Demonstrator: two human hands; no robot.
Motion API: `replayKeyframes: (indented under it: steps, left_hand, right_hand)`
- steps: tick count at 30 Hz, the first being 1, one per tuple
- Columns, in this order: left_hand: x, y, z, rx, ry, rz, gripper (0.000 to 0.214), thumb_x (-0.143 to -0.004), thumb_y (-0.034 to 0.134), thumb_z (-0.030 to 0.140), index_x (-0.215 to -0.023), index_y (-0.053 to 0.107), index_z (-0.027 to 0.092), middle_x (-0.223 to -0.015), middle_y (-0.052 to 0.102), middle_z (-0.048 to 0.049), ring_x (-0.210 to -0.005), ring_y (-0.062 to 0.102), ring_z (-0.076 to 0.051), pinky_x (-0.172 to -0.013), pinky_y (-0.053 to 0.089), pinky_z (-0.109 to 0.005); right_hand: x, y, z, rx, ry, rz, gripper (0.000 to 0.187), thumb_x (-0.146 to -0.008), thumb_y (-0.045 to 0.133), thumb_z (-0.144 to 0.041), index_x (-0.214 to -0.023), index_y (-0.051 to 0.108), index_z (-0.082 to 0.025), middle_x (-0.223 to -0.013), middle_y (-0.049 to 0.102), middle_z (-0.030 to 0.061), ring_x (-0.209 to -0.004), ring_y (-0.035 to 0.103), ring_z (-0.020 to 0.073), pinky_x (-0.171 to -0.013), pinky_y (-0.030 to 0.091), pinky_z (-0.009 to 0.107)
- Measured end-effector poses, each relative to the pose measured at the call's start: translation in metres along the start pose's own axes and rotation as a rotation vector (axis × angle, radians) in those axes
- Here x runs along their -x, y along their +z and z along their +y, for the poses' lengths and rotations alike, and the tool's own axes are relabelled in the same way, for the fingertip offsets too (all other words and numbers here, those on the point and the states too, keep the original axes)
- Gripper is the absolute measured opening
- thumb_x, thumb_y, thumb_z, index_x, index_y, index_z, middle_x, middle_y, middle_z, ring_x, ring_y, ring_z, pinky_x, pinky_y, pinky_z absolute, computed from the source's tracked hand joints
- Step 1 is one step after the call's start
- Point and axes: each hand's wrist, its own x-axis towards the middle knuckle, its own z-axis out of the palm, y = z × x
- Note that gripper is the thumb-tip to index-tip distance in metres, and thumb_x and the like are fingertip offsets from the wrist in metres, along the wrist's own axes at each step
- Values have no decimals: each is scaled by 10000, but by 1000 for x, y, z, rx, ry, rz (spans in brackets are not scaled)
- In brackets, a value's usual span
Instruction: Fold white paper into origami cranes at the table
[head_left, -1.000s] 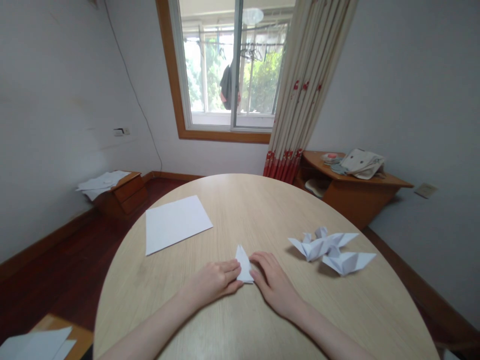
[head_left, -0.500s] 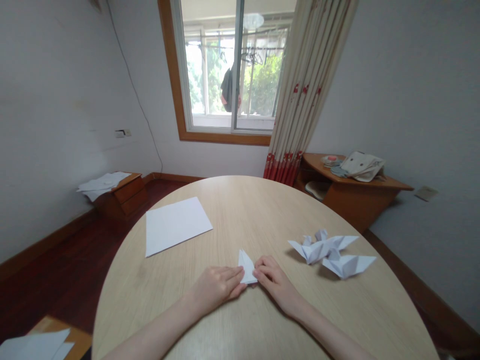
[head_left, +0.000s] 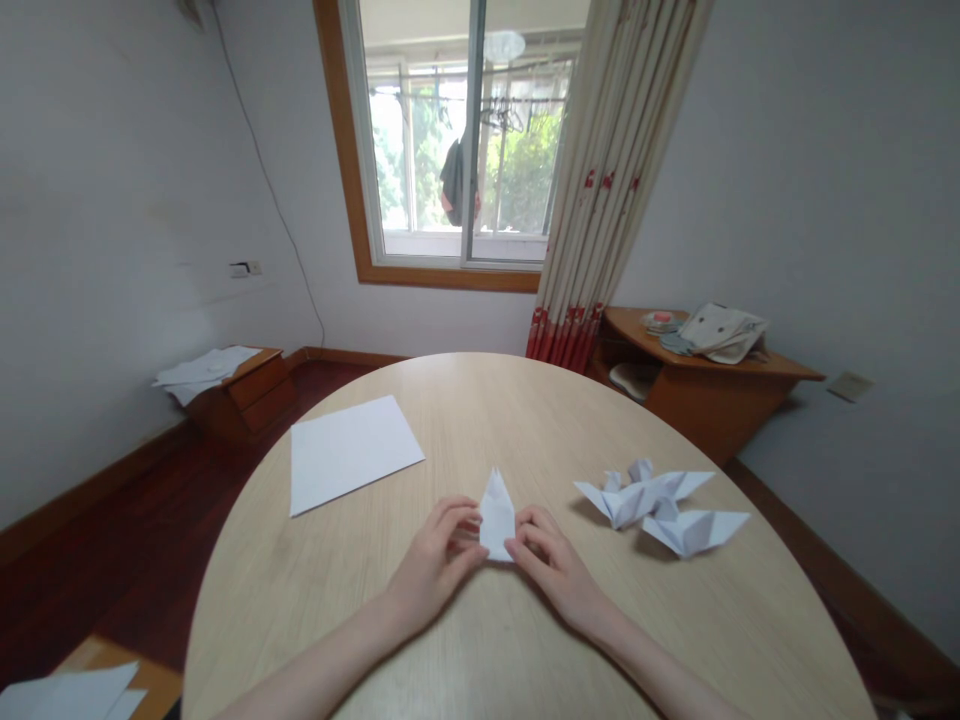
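Note:
A small folded piece of white paper [head_left: 496,520] stands between my two hands near the middle of the round table [head_left: 480,640], its narrow split point facing away from me. My left hand [head_left: 439,555] grips its left edge, thumb at the lower corner and curled fingers higher up. On the opposite side, my right hand [head_left: 551,560] pinches the lower right corner between thumb and fingers. To the right lie several finished-looking folded paper cranes [head_left: 652,505], bunched together with wings spread.
White paper sheets [head_left: 356,455] lie flat at the table's left. Beyond the table are a low wooden cabinet [head_left: 259,390] with papers on it, a corner desk [head_left: 720,370] holding a cloth bag [head_left: 724,332], and a curtain [head_left: 615,180]. More paper [head_left: 71,690] lies at the lower left.
The folded paper now shows a taller shape with its point straight away from me. My left fingers have lifted and curled along its side; my right hand has stayed nearly in place.

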Motion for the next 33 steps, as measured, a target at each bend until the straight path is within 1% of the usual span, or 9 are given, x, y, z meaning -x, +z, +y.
replayKeyframes:
  steps: [2, 5, 8, 12, 17, 19, 22, 25, 33]
  left_hand:
    - [0, 4, 2, 194, -163, 39, 307, -839, 634, 328, -1088, 501, 207, -1212, 536, -101, -947, 638, -189, -735, 584, -319]
    - [-2, 7, 2, 414, -313, -12, 332, -816, 658, 371, -1019, 459, 198, -978, 595, -45, -813, 628, -158, -710, 562, -316]
    - [-3, 6, -1, 523, -347, -45, 295, -808, 664, 389, -896, 474, 182, -836, 585, -2, -716, 603, -129, -702, 532, -297]
    - [-4, 4, 0, 439, -377, -58, 186, -814, 642, 316, -841, 555, 152, -709, 613, 3, -688, 612, -130, -688, 460, -248]
    - [-3, 4, 6, 319, -381, -72, 117, -771, 623, 233, -839, 637, 138, -760, 649, -26, -723, 616, -147, -683, 453, -248]
    - [-3, 4, 7, 325, -382, -81, 152, -717, 667, 203, -852, 631, 141, -813, 649, -32, -744, 627, -154, -709, 477, -261]
    - [-3, 5, 9, 330, -301, -78, 238, -641, 740, 166, -848, 623, 152, -948, 630, -51, -853, 634, -175, -799, 501, -291]
    - [-2, 4, 10, 287, -226, -52, 277, -604, 809, 205, -806, 628, 155, -1021, 589, -66, -926, 618, -195, -810, 517, -295]
    - [-1, 9, 16, 108, -152, 12, 315, -616, 842, 311, -776, 609, 172, -943, 572, -50, -877, 598, -186, -765, 537, -294]
  right_hand:
    - [0, 0, 0, -13, -13, 4, 405, -917, 450, -534, -688, 517, -207, -888, 496, 36, -904, 503, 209, -845, 381, 348]
    - [1, 1, -1, -31, -18, 14, 395, -919, 452, -518, -685, 514, -205, -884, 488, 34, -883, 506, 201, -822, 385, 335]
    - [2, 1, -3, -35, -18, 24, 394, -914, 463, -506, -668, 510, -203, -868, 484, 30, -854, 508, 194, -792, 388, 324]
    - [2, 0, -4, -15, -21, 22, 398, -894, 491, -487, -619, 474, -200, -802, 472, 19, -783, 497, 184, -713, 381, 307]
    - [1, -1, -4, 24, -26, -23, 384, -875, 511, -471, -607, 434, -208, -693, 458, -5, -694, 466, 173, -637, 351, 291]
    - [1, -1, -5, 17, -23, -39, 385, -875, 511, -484, -617, 440, -208, -701, 476, -1, -697, 467, 174, -635, 349, 291]
    - [2, 0, -6, -17, -14, -60, 385, -890, 494, -505, -650, 476, -205, -757, 516, 13, -742, 489, 182, -671, 369, 299]
    - [2, 1, -7, -38, -12, -74, 394, -901, 485, -524, -678, 518, -201, -818, 539, 26, -807, 516, 194, -733, 390, 315]
    - [1, 1, -8, -83, -24, -119, 424, -905, 458, -564, -745, 627, -209, -930, 551, 50, -942, 535, 225, -860, 413, 357]
